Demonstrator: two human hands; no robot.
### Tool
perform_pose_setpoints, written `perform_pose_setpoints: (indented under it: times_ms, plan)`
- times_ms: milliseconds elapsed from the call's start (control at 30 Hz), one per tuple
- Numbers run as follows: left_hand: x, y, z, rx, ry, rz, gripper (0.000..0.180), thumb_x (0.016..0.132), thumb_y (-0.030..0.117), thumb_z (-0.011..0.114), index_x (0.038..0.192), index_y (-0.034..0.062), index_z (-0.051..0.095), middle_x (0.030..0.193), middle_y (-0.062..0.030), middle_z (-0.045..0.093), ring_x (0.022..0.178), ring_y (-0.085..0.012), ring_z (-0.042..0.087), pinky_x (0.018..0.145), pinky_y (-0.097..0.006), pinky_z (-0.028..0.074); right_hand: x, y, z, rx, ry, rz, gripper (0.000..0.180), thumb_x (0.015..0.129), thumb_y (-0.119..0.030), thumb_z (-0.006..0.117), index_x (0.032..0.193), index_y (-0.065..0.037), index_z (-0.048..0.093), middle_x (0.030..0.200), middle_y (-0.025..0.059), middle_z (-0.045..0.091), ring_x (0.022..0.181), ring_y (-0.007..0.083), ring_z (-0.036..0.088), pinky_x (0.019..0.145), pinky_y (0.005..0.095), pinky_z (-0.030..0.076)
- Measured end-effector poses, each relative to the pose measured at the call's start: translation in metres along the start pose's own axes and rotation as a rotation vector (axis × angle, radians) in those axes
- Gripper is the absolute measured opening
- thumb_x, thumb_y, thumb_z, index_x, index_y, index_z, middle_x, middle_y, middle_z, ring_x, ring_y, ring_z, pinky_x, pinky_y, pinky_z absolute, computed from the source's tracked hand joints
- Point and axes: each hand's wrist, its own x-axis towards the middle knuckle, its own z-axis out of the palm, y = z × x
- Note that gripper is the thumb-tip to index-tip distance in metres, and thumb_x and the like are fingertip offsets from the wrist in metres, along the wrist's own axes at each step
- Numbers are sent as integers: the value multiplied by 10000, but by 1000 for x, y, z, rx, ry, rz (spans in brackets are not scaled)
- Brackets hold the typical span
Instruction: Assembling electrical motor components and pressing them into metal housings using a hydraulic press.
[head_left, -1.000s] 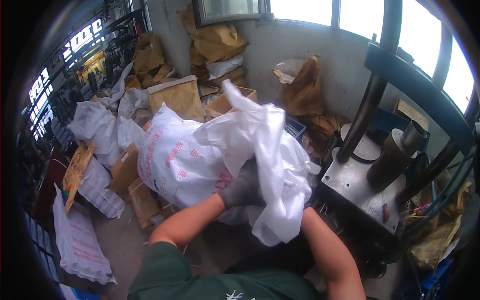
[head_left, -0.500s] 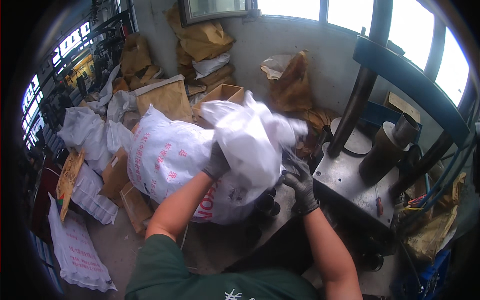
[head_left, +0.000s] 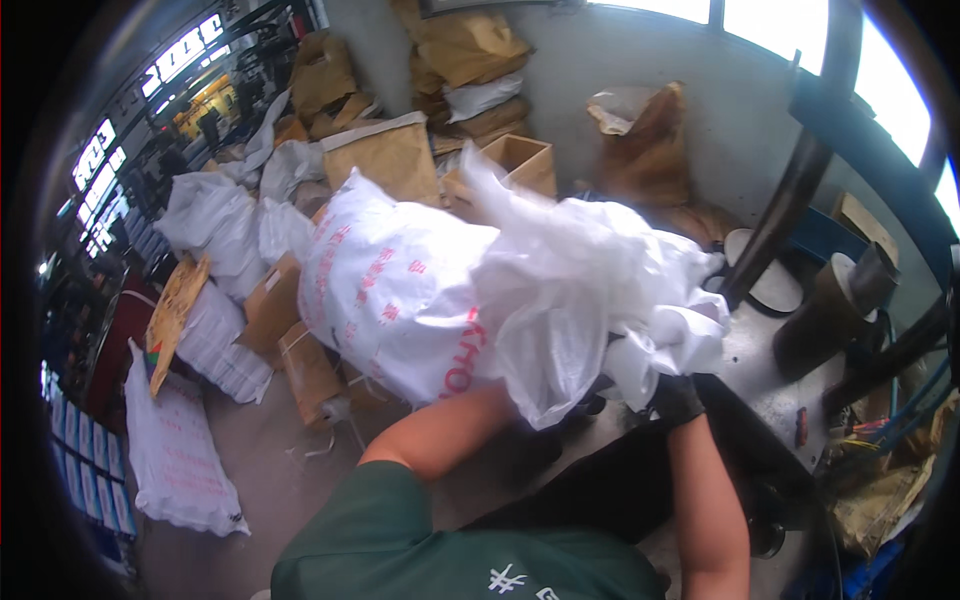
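Big white sack (head_left: 390,280): It lies fat and round in front of the person, with red print (head_left: 463,365) on its side. It looks full, but what is in it does not show.
Loose white plastic (head_left: 560,270): It is puffed up and crumpled over the right end of the sack. I cannot tell if it is part of the sack or a bag of its own.
Left hand: The left arm (head_left: 450,430) goes in under the plastic, so the hand is hidden. I cannot tell how its fingers are.
Right hand (head_left: 678,400): It wears a dark glove and touches the low edge of the plastic. Its fingers are partly covered, so I cannot tell if they pinch or are apart.
What just changed: Half a second ago both hands showed. Now the plastic hides the left one and hangs down to the right one. I think this means the plastic is being moved about, and that end of the sack is covered.
Open brown box (head_left: 540,172): It is behind the sack, and its bottom is out of sight.
Brown paper sack (head_left: 650,150): It is by the grey wall (head_left: 570,90), top open, its inside hidden.
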Motion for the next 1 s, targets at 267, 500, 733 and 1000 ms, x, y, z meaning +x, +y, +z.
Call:
perform_pose_setpoints:
  times_ms: [267,500,733,1000]
  plan:
    - [-19,33,0,-181,-92,-201,465,963,194,678,1375,37,531,1191,-154,644,1113,-310,623,944,-439,510,2,-39,-28,73,1,39,198,932,-58,656,1118,-67,588,1199,75,593,990,157,586,808,326,540]
    - [-57,16,-26,-759,-96,-567,461,943,192,718,1345,33,560,1130,-125,665,1062,-276,644,927,-423,523,44,-63,20,25,68,31,68,933,-39,626,994,-67,615,1153,67,604,951,160,575,771,336,527]
    - [32,-30,-84,244,514,90,844,778,424,879,1408,12,496,1310,-170,625,1160,-334,611,1049,-434,475,48,-59,23,-567,-114,-413,143,818,56,602,747,-60,559,1046,79,632,821,207,530,723,401,469]
    - [57,-39,-60,-914,-613,-231,771,798,283,814,1456,11,518,1352,-68,634,1245,-168,548,1122,-352,407,29,-63,28,-559,-585,-584,398,754,-156,805,1135,-69,734,1180,123,732,1081,355,709,970,441,547]
